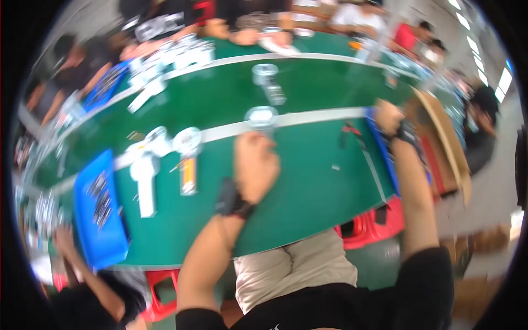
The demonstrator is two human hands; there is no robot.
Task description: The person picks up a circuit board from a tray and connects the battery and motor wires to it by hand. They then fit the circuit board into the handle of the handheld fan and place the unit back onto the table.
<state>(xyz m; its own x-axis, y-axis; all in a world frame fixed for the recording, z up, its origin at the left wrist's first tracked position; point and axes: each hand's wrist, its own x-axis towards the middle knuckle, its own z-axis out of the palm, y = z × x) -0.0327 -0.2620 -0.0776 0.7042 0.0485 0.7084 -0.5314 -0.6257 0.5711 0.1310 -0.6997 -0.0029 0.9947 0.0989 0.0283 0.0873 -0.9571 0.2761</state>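
Curls the left grip into a loose fist over the near end of a pale, round-headed device, set near the middle of a green worktop; too blurred to tell whether closed around it or merely covering it. Stretches the right grip, fingers bent, to the far end of a right-hand blue tray; too blurred to tell whether holding anything. Wears dark wristbands on both arms.

Shows, between the two and nearer the right, a red-and-black hand tool and a small pale scrap. Shows, to the left, an orange-striped device with a round head, then a white device beside it, then a left-hand blue tray bearing dark metal parts.

Includes, beyond a pale strip crossing the worktop, a farther device and, past a second strip, seated co-workers near a heap of pale pieces. Includes an open cardboard box at far right and a red stool below the near edge.
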